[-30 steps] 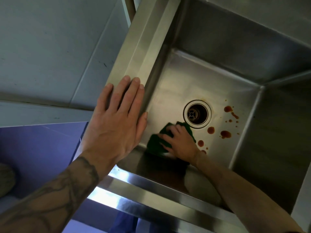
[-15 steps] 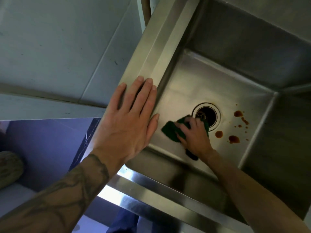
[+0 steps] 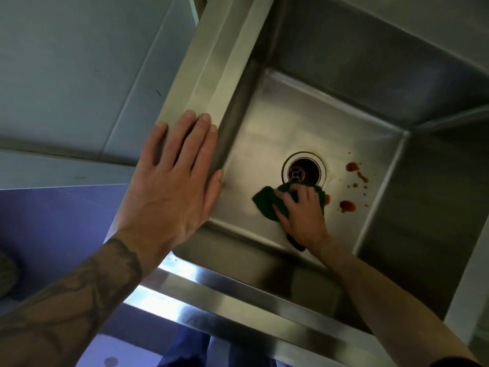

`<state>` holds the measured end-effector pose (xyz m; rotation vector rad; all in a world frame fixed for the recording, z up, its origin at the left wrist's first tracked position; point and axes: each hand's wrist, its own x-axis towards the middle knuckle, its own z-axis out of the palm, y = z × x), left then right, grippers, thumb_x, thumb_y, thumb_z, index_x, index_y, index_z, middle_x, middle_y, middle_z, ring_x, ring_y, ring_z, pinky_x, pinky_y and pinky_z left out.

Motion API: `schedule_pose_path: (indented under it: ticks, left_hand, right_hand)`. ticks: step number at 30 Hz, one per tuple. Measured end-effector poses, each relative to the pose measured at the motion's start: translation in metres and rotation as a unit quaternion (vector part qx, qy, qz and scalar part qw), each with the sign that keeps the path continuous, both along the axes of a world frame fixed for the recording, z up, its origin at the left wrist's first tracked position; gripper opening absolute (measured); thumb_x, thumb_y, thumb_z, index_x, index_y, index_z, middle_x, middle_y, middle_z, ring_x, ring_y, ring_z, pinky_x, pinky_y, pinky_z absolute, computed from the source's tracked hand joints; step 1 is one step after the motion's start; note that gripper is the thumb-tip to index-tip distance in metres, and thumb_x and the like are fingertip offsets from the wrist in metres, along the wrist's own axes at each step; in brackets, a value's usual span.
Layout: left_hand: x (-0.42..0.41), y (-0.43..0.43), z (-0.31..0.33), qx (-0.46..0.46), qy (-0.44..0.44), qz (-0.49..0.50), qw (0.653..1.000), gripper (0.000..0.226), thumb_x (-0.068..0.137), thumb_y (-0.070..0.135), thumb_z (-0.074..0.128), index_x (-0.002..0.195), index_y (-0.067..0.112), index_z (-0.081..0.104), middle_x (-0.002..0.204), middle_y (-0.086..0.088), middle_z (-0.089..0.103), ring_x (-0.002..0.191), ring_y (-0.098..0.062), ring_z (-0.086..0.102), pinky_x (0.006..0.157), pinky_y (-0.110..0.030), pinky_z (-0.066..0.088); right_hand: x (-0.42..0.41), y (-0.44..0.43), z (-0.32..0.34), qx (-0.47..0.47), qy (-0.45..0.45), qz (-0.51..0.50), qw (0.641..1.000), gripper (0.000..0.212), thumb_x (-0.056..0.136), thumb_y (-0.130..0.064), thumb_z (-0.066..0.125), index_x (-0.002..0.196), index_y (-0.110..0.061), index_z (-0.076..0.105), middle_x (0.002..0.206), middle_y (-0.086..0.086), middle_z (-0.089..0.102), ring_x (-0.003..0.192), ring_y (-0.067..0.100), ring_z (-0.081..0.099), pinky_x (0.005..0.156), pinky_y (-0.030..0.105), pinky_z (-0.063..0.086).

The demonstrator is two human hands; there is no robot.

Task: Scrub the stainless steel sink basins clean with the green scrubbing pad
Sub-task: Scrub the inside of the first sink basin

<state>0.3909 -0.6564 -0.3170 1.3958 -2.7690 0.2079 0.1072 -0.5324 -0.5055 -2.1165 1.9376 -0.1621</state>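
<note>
I look down into a deep stainless steel sink basin [image 3: 267, 133]. My right hand [image 3: 301, 213] is down on the basin floor and presses the dark green scrubbing pad [image 3: 264, 198] flat, fingers spread and slightly curled over it, just below the round drain [image 3: 304, 170]. Reddish-brown stains [image 3: 348, 205] spot the floor to the right of the pad and drain. My left hand [image 3: 172, 186] lies flat with straight fingers on the sink's left rim [image 3: 211, 72], thumb hanging over the inner edge.
The basin walls rise steeply on all sides. A shiny front rim [image 3: 238, 300] runs along the near edge. Grey wall panels [image 3: 79, 75] stand to the left, with a blue floor [image 3: 53, 221] below.
My right hand has slid the pad to the right along the basin floor, toward the drain and the stains. The left hand stays on the rim.
</note>
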Motion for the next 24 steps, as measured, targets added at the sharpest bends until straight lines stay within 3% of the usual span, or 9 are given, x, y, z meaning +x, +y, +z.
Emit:
schedule_pose_path:
  ticks: [3, 6, 8, 10, 12, 18, 20, 22, 24]
  left_hand:
    - [0.000, 0.000, -0.001, 0.001, -0.004, -0.001, 1.000, 0.065, 0.115, 0.041, 0.033, 0.165, -0.001, 0.026, 0.171, -0.022, 0.031, 0.161, -0.038, 0.027, 0.130, -0.057, 0.022]
    - [0.000, 0.000, -0.001, -0.002, -0.002, 0.002, 1.000, 0.065, 0.114, 0.040, 0.034, 0.165, -0.001, 0.027, 0.171, -0.021, 0.031, 0.160, -0.038, 0.028, 0.130, -0.056, 0.022]
    - [-0.001, 0.000, 0.000, 0.000, 0.001, 0.002, 1.000, 0.065, 0.114, 0.040, 0.034, 0.164, -0.001, 0.028, 0.171, -0.021, 0.032, 0.160, -0.038, 0.028, 0.130, -0.056, 0.022]
    - [-0.002, 0.000, 0.000, -0.001, -0.002, 0.003, 1.000, 0.064, 0.114, 0.040, 0.034, 0.164, -0.001, 0.029, 0.170, -0.021, 0.032, 0.160, -0.038, 0.029, 0.130, -0.056, 0.022]
    - [-0.002, 0.000, 0.001, 0.000, -0.003, 0.002, 1.000, 0.064, 0.115, 0.039, 0.033, 0.164, -0.001, 0.029, 0.170, -0.021, 0.033, 0.160, -0.038, 0.029, 0.130, -0.056, 0.022]
    - [-0.002, 0.001, 0.005, 0.014, -0.009, 0.001, 1.000, 0.064, 0.115, 0.039, 0.032, 0.164, -0.003, 0.028, 0.169, -0.024, 0.032, 0.159, -0.040, 0.029, 0.129, -0.058, 0.023]
    - [-0.003, 0.000, 0.006, 0.015, -0.007, 0.003, 1.000, 0.064, 0.115, 0.038, 0.033, 0.163, -0.003, 0.029, 0.169, -0.024, 0.033, 0.159, -0.040, 0.030, 0.129, -0.059, 0.023]
    - [-0.004, 0.000, 0.006, 0.017, -0.006, 0.004, 1.000, 0.064, 0.115, 0.038, 0.033, 0.163, -0.003, 0.029, 0.169, -0.024, 0.033, 0.159, -0.040, 0.030, 0.129, -0.059, 0.024]
    - [-0.003, 0.000, 0.006, 0.019, -0.003, 0.004, 1.000, 0.063, 0.115, 0.038, 0.032, 0.163, -0.003, 0.030, 0.169, -0.024, 0.033, 0.159, -0.040, 0.030, 0.129, -0.059, 0.023]
  right_hand:
    - [-0.006, 0.038, 0.002, 0.024, -0.004, 0.119, 0.993, 0.049, 0.101, -0.056, 0.046, 0.135, -0.022, 0.057, 0.126, 0.015, 0.053, 0.106, 0.028, 0.047, 0.090, 0.045, 0.049]
    - [-0.027, 0.050, 0.003, 0.025, 0.030, 0.213, 0.976, 0.048, 0.096, -0.052, 0.058, 0.135, -0.025, 0.059, 0.127, 0.014, 0.056, 0.107, 0.026, 0.045, 0.087, 0.045, 0.053]
    - [-0.029, 0.034, 0.002, 0.001, 0.029, 0.118, 0.993, 0.048, 0.089, -0.043, 0.072, 0.130, -0.019, 0.064, 0.123, 0.018, 0.059, 0.105, 0.028, 0.046, 0.085, 0.047, 0.054]
    - [-0.024, 0.010, 0.001, -0.012, 0.040, -0.025, 0.999, 0.044, 0.091, -0.037, 0.071, 0.128, -0.013, 0.065, 0.119, 0.021, 0.059, 0.103, 0.032, 0.049, 0.085, 0.047, 0.052]
    - [-0.016, 0.006, -0.001, -0.014, 0.042, -0.080, 0.996, 0.043, 0.094, -0.037, 0.067, 0.128, -0.011, 0.063, 0.120, 0.021, 0.058, 0.102, 0.034, 0.051, 0.084, 0.044, 0.049]
    - [-0.037, 0.068, 0.005, 0.031, 0.059, 0.166, 0.984, 0.058, 0.086, -0.047, 0.075, 0.135, -0.023, 0.056, 0.125, 0.018, 0.060, 0.104, 0.032, 0.056, 0.086, 0.047, 0.055]
    - [-0.041, 0.053, 0.004, 0.012, 0.059, 0.070, 0.996, 0.054, 0.083, -0.039, 0.083, 0.128, -0.017, 0.065, 0.120, 0.020, 0.062, 0.102, 0.032, 0.054, 0.083, 0.046, 0.054]
    - [-0.037, 0.028, 0.003, 0.002, 0.064, -0.069, 0.996, 0.044, 0.089, -0.033, 0.077, 0.125, -0.010, 0.067, 0.118, 0.021, 0.060, 0.101, 0.034, 0.051, 0.082, 0.045, 0.051]
    - [-0.030, 0.021, 0.002, 0.006, 0.063, -0.116, 0.991, 0.043, 0.094, -0.034, 0.069, 0.128, -0.009, 0.064, 0.119, 0.021, 0.058, 0.102, 0.034, 0.049, 0.083, 0.044, 0.048]
